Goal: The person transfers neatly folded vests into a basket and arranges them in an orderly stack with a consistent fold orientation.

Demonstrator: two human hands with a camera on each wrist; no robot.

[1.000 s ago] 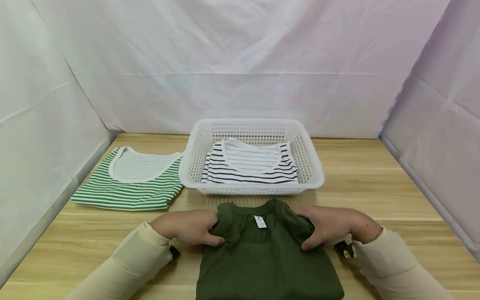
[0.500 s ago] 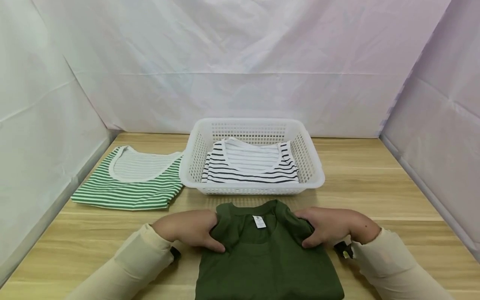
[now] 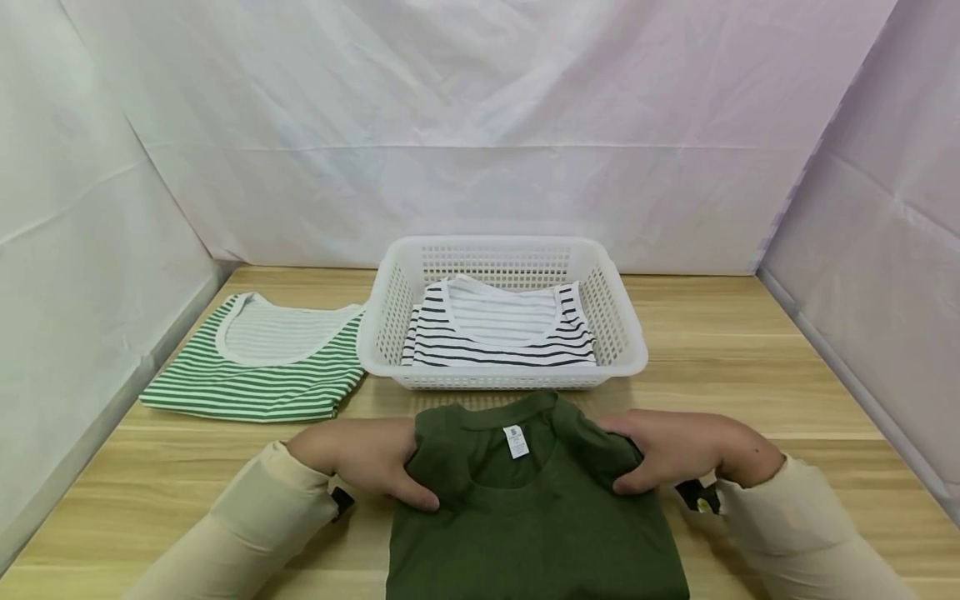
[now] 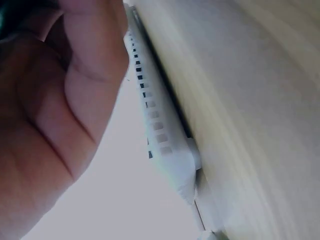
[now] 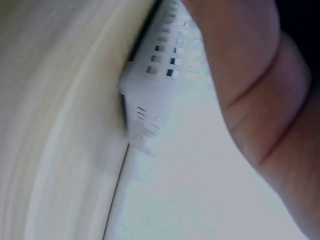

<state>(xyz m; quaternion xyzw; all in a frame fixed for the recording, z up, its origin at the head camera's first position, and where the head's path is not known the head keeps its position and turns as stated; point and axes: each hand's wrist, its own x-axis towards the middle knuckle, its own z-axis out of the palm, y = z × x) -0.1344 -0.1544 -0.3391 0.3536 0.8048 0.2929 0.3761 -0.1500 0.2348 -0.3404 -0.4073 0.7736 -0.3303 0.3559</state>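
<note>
Pinching the dark green shirt (image 3: 536, 542) near one shoulder with the left hand (image 3: 367, 458) and near the other with the right hand (image 3: 671, 450). Laying both thumbs on top, bending the other fingers mostly out of sight behind the cloth. Seemingly leaving no gap beyond the fabric's thickness; being unable to tell the fingertips' exact place. Probably gripping both sides evenly for spreading the neckline and sharing the weight. Presenting the shirt close to the body, with its collar towards the basket (image 3: 502, 372). Showing soft, matte, lightly creased cloth, a round neckline and a small white label (image 3: 516, 442). Seeing, just beyond, that basket of white plastic, rounded at the corners, latticed in the walls. Finding inside it a folded dark-striped white shirt (image 3: 502, 355), perhaps folded for lying flat. Noticing to its left a folded green-striped shirt (image 3: 262, 392), resting on smooth, wood-grained table (image 3: 750, 375). Ending at a wrinkled white curtain (image 3: 487, 83).
</note>
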